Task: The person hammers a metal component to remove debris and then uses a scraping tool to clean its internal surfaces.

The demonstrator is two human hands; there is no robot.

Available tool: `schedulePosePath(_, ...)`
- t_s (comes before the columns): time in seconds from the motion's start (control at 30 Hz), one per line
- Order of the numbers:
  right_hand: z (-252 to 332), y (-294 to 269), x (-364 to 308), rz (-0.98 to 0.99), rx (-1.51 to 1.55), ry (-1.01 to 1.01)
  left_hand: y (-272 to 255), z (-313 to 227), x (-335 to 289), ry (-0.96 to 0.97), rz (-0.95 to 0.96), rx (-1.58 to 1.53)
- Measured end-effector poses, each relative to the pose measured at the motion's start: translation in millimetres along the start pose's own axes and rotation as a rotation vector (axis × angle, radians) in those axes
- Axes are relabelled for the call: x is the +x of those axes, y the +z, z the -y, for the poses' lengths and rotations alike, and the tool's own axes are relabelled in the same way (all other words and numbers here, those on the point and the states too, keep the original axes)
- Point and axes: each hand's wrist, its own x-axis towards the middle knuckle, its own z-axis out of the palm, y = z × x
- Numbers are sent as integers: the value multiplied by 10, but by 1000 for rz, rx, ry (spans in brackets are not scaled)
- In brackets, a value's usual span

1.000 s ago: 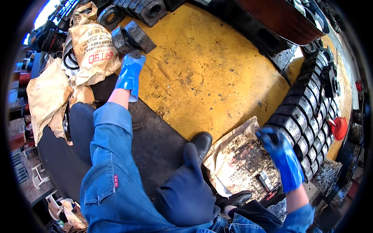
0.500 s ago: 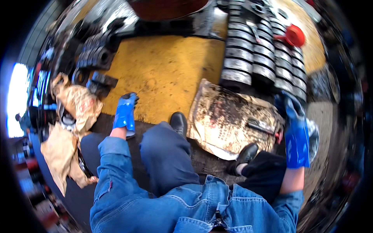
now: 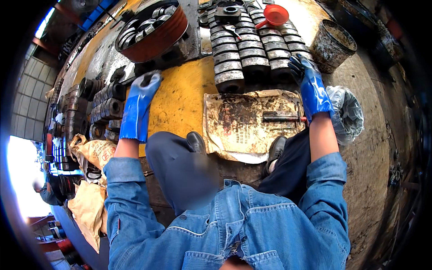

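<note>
My right hand [image 3: 310,78], in a long blue rubber glove, is at the near end of the rightmost row of greasy metal rings [image 3: 292,42], its fingers stretched and apart. I see nothing in it, though I cannot tell if its fingertips touch the rings. My left hand [image 3: 146,87], gloved alike, hovers over the left side of a yellow board [image 3: 177,96]. Its fingers are foreshortened and dark-stained, so their grip is unclear. Between my shoes lies a stained paper sack [image 3: 238,144], with a dark bar-shaped tool [image 3: 279,117] with red at one end on it.
Beyond my left hand stands a rusty round drum [image 3: 166,36] holding metal rings. A red funnel-like scoop [image 3: 275,15] sits atop the rows. A grimy bucket [image 3: 328,49] and a plastic-lined bin [image 3: 345,114] are on the right. Crumpled paper sacks [image 3: 87,209] lie left.
My view has tilted up and turned right. My left hand has reached farther forward over the yellow board. My right hand has moved forward along the right side of the ring rows.
</note>
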Motion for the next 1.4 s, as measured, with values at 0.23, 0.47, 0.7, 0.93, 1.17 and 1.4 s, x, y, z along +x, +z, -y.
schedulePosePath(0.23, 12, 17, -97, 8, -46, 7, 797, -1105, -33, 245, 147, 80)
schedulePosePath(0.47, -557, -28, 100, 22, 80, 245, 998, -724, 222, 185, 272, 214)
schedulePosePath(0.7, -1715, 542, 34, 93, 200, 548, 1482, 595, 741, -67, 567, 496)
schedulePosePath(0.93, -3492, 824, 812, -298, 716, 854, 2484, 1027, 1178, 107, 604, 478)
schedulePosePath(1.17, -3359, 1376, 1090, -306, 931, 1031, 2708, 1387, 1108, 264, 474, 583)
schedulePosePath(1.4, -3389, 1397, 1065, -401, 847, 1008, 2766, 1364, 1302, 156, 628, 622)
